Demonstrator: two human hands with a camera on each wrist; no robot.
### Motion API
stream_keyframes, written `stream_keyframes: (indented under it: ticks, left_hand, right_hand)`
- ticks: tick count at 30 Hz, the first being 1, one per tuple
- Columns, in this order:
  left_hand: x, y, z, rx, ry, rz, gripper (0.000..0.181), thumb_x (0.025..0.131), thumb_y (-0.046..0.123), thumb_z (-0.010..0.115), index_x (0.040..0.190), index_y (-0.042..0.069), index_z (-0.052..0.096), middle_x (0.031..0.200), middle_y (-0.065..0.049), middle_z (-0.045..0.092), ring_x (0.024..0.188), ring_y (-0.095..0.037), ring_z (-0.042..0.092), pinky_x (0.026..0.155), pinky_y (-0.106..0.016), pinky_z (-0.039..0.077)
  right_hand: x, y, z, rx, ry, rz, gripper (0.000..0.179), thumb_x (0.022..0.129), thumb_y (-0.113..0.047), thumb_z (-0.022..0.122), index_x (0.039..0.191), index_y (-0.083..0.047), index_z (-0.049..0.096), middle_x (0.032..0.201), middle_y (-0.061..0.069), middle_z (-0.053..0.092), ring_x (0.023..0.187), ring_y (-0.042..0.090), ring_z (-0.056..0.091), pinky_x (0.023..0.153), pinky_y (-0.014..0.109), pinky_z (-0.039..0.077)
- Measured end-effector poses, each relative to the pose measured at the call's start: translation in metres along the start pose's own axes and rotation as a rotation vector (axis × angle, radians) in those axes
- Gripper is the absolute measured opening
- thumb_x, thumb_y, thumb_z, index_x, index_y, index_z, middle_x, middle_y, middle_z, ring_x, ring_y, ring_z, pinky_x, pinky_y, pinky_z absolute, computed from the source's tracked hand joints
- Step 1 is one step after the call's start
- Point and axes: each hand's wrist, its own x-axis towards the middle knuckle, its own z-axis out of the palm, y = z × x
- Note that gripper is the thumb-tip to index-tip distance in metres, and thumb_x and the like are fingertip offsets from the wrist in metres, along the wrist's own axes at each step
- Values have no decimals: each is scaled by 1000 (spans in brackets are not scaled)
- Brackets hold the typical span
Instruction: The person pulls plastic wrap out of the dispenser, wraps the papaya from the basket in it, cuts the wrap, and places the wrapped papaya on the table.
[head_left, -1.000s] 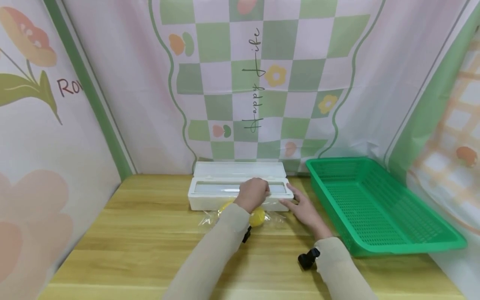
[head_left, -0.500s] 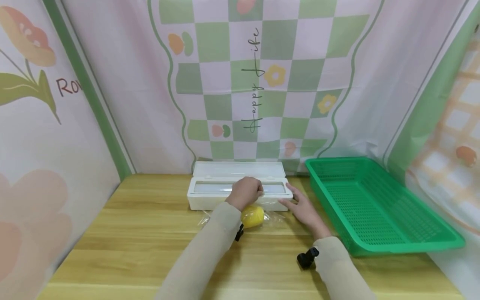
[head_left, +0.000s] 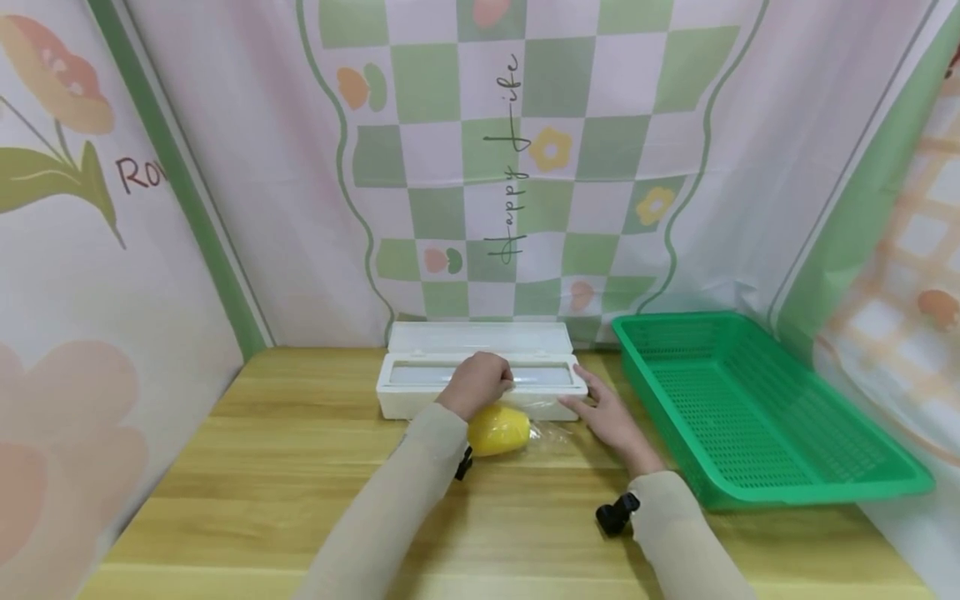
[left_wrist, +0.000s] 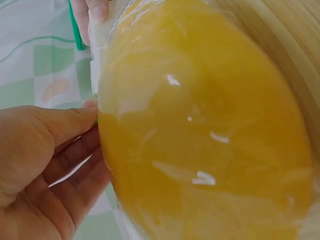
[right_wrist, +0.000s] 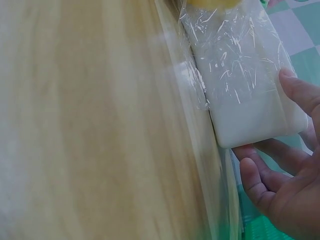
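A white cling film dispenser (head_left: 420, 405) stands at the back of the table with its lid raised. My left hand (head_left: 476, 385) is at its front edge, thumb and fingers pinching the small slide cutter, which the fingers mostly hide. In front of the box lies a yellow oval thing (head_left: 498, 431), like a fruit, under clear cling film (right_wrist: 225, 55); in the left wrist view this yellow thing (left_wrist: 205, 115) fills the picture beside my fingertips. My right hand (head_left: 609, 421) grips the dispenser's right end, thumb on the near side and fingers round the end.
A green plastic basket (head_left: 817, 498) stands at the right, close beside my right forearm. Behind the dispenser hangs a patterned cloth (head_left: 491, 167), and more cloth closes in both sides. Wood-grain tabletop (head_left: 247, 467) extends to the left and front.
My left hand has slid left along the dispenser's front edge, uncovering more of the yellow thing. My right hand has stayed on the box's right end.
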Motion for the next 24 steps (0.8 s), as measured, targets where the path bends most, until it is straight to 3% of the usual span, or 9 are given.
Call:
stream_keyframes:
  ticks: [6,14,24]
  left_hand:
    - [-2,-5,0,28,3,7,13,98,21,67,101,13,77,100,3,72,94,-12,65,83,-28,55]
    - [-8,-11,-2,91,30,-24,15,98,30,67,103,21,78,104,8,72,97,-11,64,86,-39,55]
    - [-9,-16,-2,71,35,-7,15,98,26,67,104,16,77,103,4,72,97,-13,65,86,-33,55]
  right_hand:
    - [-3,1,-1,9,-2,1,84,96,-51,63,161,-18,21,164,18,15,145,45,23,112,61,30]
    - [-4,-3,-1,16,-6,6,84,95,-51,63,161,-18,22,165,18,15,145,45,23,112,61,30]
    - [-2,-3,-2,8,-11,7,84,95,-51,63,161,-19,22,165,18,15,145,46,22,112,62,29]
